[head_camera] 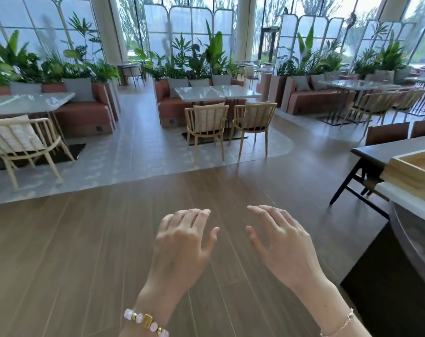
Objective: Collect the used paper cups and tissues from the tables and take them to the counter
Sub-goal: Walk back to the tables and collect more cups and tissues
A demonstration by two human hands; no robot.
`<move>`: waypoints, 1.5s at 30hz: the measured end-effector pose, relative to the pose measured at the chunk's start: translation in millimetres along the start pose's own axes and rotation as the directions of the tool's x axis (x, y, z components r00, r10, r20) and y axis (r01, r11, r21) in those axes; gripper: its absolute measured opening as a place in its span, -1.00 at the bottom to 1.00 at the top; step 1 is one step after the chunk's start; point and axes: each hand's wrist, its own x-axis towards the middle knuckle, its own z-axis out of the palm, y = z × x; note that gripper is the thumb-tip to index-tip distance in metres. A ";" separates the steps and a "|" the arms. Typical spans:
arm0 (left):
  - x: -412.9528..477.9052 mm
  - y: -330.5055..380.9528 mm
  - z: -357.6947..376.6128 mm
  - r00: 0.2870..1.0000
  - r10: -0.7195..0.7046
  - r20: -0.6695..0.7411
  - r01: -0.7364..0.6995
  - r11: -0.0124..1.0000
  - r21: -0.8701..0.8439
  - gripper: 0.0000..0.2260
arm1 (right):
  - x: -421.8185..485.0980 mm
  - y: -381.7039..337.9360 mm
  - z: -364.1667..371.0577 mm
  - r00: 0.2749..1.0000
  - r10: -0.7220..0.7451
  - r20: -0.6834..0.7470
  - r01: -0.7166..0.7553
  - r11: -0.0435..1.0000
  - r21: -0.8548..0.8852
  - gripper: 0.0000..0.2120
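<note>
Both hands are empty, held out palm-down over the floor with fingers loosely spread and gently bent, gripping nothing. The left hand (182, 242) wears a bracelet of pale and gold beads (147, 322) at the wrist. The right hand (282, 242) wears a thin chain bracelet (340, 324). The two hands are near each other but do not touch.

Below them is a wood-plank floor (85, 251). At the right edge, just beside the right hand, stands the curved counter (411, 222) with a pale top. A wooden tray (411, 166) rests on that top, next to a dark table (374, 152).

The café tables are well ahead, across the room. A white table (216, 92) stands in the middle with two wooden chairs (206, 122) pushed up to it and a rust-coloured bench (172, 108) behind. A grey table (29, 103) is to the left, with another wooden chair (24, 142). A third table (352, 85) is to the right. Their glossy tops are too far away to tell whether cups or tissues lie on them.

Green potted plants (206, 59) line the benches, in front of tall windows (182, 20).
</note>
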 end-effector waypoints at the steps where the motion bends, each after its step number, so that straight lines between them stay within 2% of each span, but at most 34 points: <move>1: 21.8 -9.4 9.1 1.000 0.007 0.000 -0.007 1.000 -0.008 -0.68 | 20.8 2.2 11.1 1.000 0.018 0.006 -0.018 1.000 -0.003 -0.70; 12: 220.5 -83.4 88.0 0.995 0.091 -0.038 -0.093 0.993 -0.071 -0.71 | 201.3 36.9 106.0 0.996 0.079 -0.034 -0.082 0.994 -0.077 -0.66; 20: 340.1 -132.2 162.6 0.996 0.074 -0.047 -0.077 0.995 -0.059 -0.66 | 321.2 78.9 195.2 0.997 0.063 -0.054 -0.067 0.995 -0.073 -0.65; 33: 585.4 -182.4 297.7 0.992 0.122 -0.033 -0.124 0.991 -0.046 -0.69 | 548.3 180.0 325.0 0.993 0.076 -0.092 -0.081 0.996 -0.047 -0.58; 45: 778.9 -193.4 455.5 0.960 0.276 -0.047 -0.280 0.947 -0.160 -0.68 | 700.0 299.4 426.7 0.979 0.153 -0.132 -0.177 0.966 -0.187 -0.58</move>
